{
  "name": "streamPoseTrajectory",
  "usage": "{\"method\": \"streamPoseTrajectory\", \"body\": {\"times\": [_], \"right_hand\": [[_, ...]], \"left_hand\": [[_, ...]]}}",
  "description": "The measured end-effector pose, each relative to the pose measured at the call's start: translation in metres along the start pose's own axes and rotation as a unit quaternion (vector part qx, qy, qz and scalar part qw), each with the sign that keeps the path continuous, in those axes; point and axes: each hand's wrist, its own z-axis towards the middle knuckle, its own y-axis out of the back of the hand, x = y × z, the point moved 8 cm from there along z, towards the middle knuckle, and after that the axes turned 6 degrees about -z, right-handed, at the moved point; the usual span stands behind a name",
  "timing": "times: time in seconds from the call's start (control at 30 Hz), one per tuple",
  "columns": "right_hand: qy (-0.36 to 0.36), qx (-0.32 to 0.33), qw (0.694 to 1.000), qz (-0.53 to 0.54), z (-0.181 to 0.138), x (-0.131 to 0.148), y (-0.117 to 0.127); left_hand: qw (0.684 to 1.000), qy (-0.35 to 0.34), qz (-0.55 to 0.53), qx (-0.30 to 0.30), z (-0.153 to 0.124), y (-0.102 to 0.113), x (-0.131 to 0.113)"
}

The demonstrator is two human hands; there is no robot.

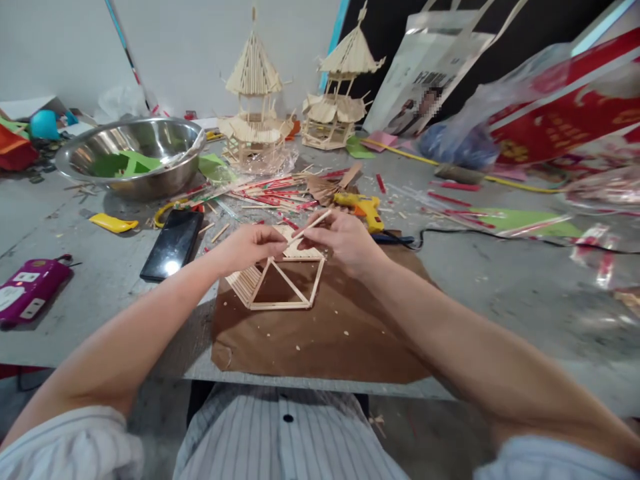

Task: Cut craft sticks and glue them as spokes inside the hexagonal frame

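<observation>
Grey worktop (pixel 490 297) lay beneath our brown sheet (pixel 320 350); on that sat the stick frame (pixel 280 307), slats (pixel 244 285) covering its left and rear sections, front bays bare; we judged it part-done, with those openings perhaps left to fill; our left hand (pixel 250 247), grip unclear, hovered near the right hand (pixel 347 241), which pinched a thin stick (pixel 313 225).

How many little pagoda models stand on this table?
2. One pagoda model stands right of the metal bowl; the second pagoda stands farther right, beside the white bag. No others show.
</observation>
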Motion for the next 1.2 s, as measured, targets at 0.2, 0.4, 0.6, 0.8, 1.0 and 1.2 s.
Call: {"method": "streamPoseTrajectory", "body": {"times": [0.2,0.4,0.6,0.8,1.0,1.2], "right_hand": [[0.019,0.004,0.992,-0.122,-0.027,-0.01,0.017],[0.109,0.0,0.949,-0.297,-0.037,-0.015,0.028],[0.15,0.022,0.926,-0.345,-0.044,-0.011,0.013],[0.153,0.105,0.896,-0.404,-0.048,-0.015,0.0],[0.116,0.177,0.876,-0.434,-0.051,-0.021,-0.008],[0.088,0.193,0.866,-0.452,-0.051,-0.026,-0.008]], "left_hand": [[0.993,0.019,0.067,0.098,-0.005,-0.025,-0.005],[0.984,0.025,0.115,0.135,-0.004,-0.029,0.007],[0.981,0.022,0.151,0.117,-0.002,-0.032,0.009],[0.967,0.03,0.212,0.138,-0.004,-0.043,0.009],[0.955,0.057,0.22,0.192,-0.009,-0.051,0.013],[0.952,0.061,0.21,0.214,-0.011,-0.056,0.016]]}}
